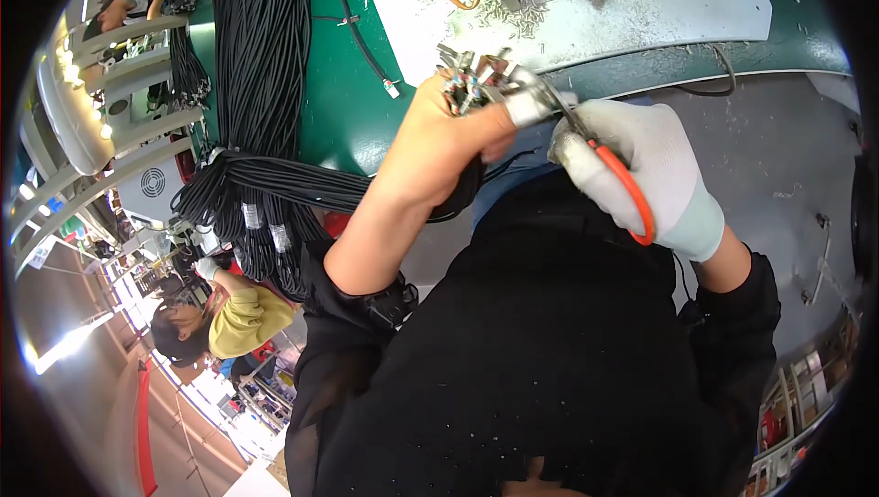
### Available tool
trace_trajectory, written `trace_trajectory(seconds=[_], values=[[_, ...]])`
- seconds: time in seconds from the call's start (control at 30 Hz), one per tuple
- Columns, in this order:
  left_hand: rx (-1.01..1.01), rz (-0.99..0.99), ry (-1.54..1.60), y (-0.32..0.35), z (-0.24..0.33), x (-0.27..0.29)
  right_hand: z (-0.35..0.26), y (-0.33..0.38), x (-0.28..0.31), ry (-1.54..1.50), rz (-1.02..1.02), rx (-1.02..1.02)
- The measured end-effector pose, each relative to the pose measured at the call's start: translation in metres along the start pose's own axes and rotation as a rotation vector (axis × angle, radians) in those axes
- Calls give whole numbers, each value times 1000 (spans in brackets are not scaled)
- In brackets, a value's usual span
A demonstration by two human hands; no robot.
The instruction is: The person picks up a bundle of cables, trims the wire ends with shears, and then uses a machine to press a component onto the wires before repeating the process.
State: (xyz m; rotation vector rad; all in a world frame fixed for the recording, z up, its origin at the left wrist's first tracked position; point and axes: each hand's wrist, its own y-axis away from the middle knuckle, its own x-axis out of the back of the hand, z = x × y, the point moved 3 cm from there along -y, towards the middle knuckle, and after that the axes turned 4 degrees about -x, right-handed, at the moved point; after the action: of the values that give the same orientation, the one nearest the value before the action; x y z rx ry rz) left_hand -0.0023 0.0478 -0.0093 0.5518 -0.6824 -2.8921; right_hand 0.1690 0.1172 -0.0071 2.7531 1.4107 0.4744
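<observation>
Just nearside of the flat white board point(659, 7), the left hand point(444, 135) grips bunched silver-tipped cable ends point(472, 83), the white-gloved right hand point(645, 163) clasps a red-handled metal hand tool point(628, 185), and small metal scraps point(526, 16) on the board suggest work partly done, the held ends seemingly remaining.

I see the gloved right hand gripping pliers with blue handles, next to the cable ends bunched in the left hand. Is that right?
Not quite: in the head view, the visible handle of the pliers is orange-red, not blue. The gloved right hand does grip them next to the cable ends bunched in the left hand.
</observation>
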Motion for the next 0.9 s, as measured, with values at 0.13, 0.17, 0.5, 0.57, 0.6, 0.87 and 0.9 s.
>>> trace_trajectory(seconds=[0.13,0.17,0.5,0.57,0.6,0.87,0.9], values=[[-114,194,72,-21,10,41,9,-23,20,97,208,77],[-112,197,72,-29,13,44,8,-33,26,52,168,17],[-140,103,-143,-98,49,70,2,-146,63,-110,-113,194],[-125,99,-208,-103,53,69,1,-153,66,-105,-134,178],[-208,114,-252,-103,57,64,1,-155,66,-94,-152,164],[-383,160,-535,-105,69,57,2,-163,70,-114,-184,111],[-375,157,-551,-106,69,57,3,-162,70,-178,-186,-17]])
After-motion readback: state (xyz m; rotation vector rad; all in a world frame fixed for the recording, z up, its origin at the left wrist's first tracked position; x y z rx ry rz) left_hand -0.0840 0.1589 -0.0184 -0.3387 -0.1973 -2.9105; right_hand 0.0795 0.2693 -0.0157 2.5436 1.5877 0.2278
